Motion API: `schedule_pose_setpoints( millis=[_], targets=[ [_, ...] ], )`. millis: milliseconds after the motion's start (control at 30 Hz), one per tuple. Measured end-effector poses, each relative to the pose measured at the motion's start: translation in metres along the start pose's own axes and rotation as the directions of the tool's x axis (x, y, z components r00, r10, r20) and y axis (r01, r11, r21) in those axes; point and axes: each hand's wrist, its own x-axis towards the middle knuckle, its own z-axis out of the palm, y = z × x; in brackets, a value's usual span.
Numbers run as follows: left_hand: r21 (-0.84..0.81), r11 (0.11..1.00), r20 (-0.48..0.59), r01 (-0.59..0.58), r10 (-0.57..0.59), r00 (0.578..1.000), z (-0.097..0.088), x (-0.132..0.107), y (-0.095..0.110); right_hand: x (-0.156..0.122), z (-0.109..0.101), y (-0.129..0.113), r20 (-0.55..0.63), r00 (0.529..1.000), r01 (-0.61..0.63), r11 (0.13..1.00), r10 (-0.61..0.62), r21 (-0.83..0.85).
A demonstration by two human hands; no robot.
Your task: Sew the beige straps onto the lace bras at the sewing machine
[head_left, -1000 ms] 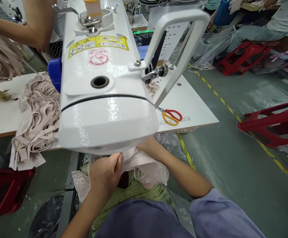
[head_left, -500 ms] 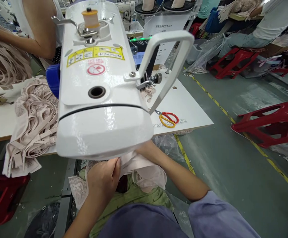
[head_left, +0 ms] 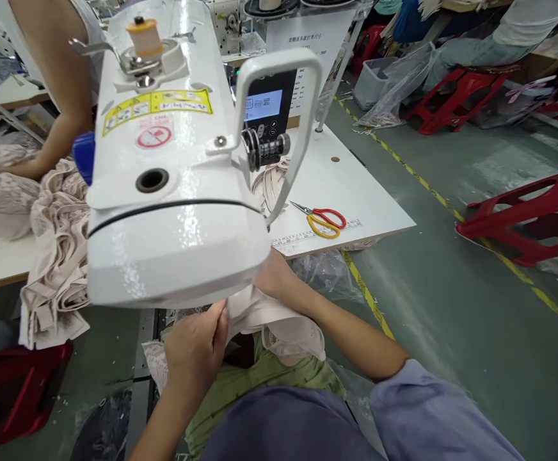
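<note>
A white sewing machine (head_left: 173, 186) fills the middle of the view and hides the needle area. Below its front end my left hand (head_left: 195, 349) is closed on a pale pink lace garment (head_left: 279, 330) that hangs over my lap. My right hand (head_left: 272, 275) reaches under the machine head beside the same fabric; its fingers are hidden by the machine. An orange thread spool (head_left: 143, 35) stands on top of the machine.
Red-and-yellow scissors (head_left: 324, 221) lie on the white table (head_left: 350, 192) to the right. A heap of pink straps and lace (head_left: 61, 256) hangs off the table at left, where another person's arm (head_left: 53, 96) works. Red stools (head_left: 538, 214) stand on the green floor at right.
The view has shifted, so the machine sits further left and its control panel now shows. Both hands stay at the pink fabric under the machine head.
</note>
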Motion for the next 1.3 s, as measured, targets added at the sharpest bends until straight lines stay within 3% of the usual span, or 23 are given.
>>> schedule_pose_setpoints(
  millis=[233, 933, 1133, 1300],
  targets=[
    [0.067, 0.997, -0.016, -0.029, 0.03, 0.999, -0.004, 0.001, -0.002, -0.001, 0.0, -0.002, 0.006, 1.0, -0.011, 1.0, 0.011, -0.023],
    [0.043, 0.985, -0.064, -0.165, 0.167, 0.984, 0.003, 0.007, 0.004, -0.008, -0.015, -0.007, -0.016, 0.999, -0.033, 0.999, 0.033, 0.004],
    [-0.042, 0.994, -0.078, -0.099, 0.095, 0.992, 0.003, 0.002, 0.001, -0.011, -0.014, -0.003, -0.021, 0.998, -0.053, 0.996, 0.054, 0.073],
    [-0.236, 0.97, 0.008, 0.063, -0.063, 0.998, 0.0, -0.002, -0.001, -0.021, -0.002, 0.003, -0.04, 0.995, -0.077, 0.976, 0.087, 0.206]
  ],
)
